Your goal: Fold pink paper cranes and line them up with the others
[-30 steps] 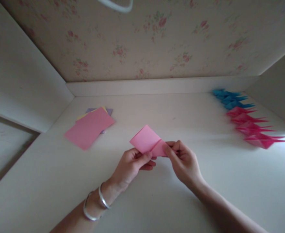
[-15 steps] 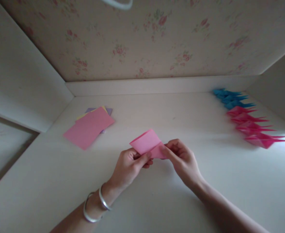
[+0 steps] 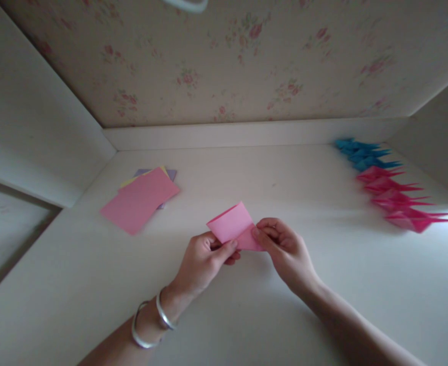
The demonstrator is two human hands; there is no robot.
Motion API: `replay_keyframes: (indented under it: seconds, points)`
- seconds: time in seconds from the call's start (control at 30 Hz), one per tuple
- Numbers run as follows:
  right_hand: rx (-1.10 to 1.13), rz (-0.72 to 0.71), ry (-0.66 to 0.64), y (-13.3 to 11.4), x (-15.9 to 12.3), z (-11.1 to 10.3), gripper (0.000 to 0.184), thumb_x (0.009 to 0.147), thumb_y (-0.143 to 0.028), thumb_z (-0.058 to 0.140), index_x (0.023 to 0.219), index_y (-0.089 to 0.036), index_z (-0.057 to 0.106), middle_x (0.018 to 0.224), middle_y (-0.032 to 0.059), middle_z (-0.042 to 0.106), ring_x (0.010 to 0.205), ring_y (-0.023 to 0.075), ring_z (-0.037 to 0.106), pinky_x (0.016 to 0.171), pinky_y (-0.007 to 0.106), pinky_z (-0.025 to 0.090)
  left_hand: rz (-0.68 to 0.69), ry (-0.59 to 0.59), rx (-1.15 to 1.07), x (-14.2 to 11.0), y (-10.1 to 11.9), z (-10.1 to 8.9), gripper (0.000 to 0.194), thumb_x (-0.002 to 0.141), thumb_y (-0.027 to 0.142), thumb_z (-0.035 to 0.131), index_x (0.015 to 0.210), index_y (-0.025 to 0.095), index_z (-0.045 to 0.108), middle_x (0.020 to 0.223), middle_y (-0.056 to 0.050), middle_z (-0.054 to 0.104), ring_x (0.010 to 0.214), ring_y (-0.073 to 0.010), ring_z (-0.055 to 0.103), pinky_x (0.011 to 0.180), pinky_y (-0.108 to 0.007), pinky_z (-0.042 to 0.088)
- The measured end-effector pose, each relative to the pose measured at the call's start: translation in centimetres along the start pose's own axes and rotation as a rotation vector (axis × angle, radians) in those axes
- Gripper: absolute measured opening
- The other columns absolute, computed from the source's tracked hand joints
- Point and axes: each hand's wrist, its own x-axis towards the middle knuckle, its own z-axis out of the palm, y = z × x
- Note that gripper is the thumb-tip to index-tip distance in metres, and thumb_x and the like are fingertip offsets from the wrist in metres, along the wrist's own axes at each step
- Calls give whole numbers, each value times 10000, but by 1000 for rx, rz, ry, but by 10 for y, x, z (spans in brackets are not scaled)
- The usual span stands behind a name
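Note:
A folded pink sheet of paper point(image 3: 232, 224) is held between my two hands, above the white tabletop. It has a crease across its lower right part, and its upper left edge gapes between layers. My left hand point(image 3: 206, 260) pinches the lower edge, thumb on top and fingers curled beneath. At the right corner, my right hand point(image 3: 284, 250) grips the paper between thumb and curled fingers. Two silver bangles point(image 3: 165, 311) circle my left wrist. The fingertips under the paper are partly hidden.
Loose paper sheets point(image 3: 140, 201), pink on top with yellow and purple below, lie at the left. Blue folded paper figures point(image 3: 366, 154) and pink folded paper figures point(image 3: 393, 199) stand in a row at the right. A flowered wall point(image 3: 209, 66) rises behind the table point(image 3: 224, 173).
The folded paper has shifted and turned slightly to the right. My right thumb and fingers have moved a little along its right corner; my left hand is nearly still.

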Motion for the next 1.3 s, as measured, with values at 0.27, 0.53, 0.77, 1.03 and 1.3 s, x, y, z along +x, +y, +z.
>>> replay_keyframes:
  seconds: [0.27,0.53,0.77,1.03,1.3]
  points:
    - [-24,15,7,2,0,-1,265,794,-407,748,914,-198,638,823,50,744,729,170,670,636,250,495,-14,9,12,1,0,0,247,836,343,704,808,101,746,729,-105,768,661,-181,719,623,-256,584]
    - [77,141,-119,-2,2,3,339,770,-436,761,968,-208,608,817,37,756,728,180,706,694,292,542,47,18,73,-2,3,-1,252,848,355,683,787,120,748,718,-98,768,654,-189,715,609,-251,569]
    - [91,199,-148,-6,2,3,330,769,-445,756,943,-179,667,831,62,760,728,190,707,703,307,545,64,-9,99,-3,4,0,254,845,364,685,800,123,750,719,-101,767,652,-194,711,605,-249,560]
    - [61,230,-165,-10,1,5,333,741,-415,789,959,-185,685,857,52,755,753,177,704,715,294,556,74,19,97,-2,5,-1,246,849,361,676,788,133,744,716,-91,767,652,-195,712,611,-254,562]
    - [-140,196,-188,-5,3,-1,377,711,-376,818,1005,-183,680,747,25,736,641,157,649,573,254,474,132,13,238,-5,10,-1,249,859,357,656,775,147,763,701,-88,771,645,-204,715,584,-253,541]
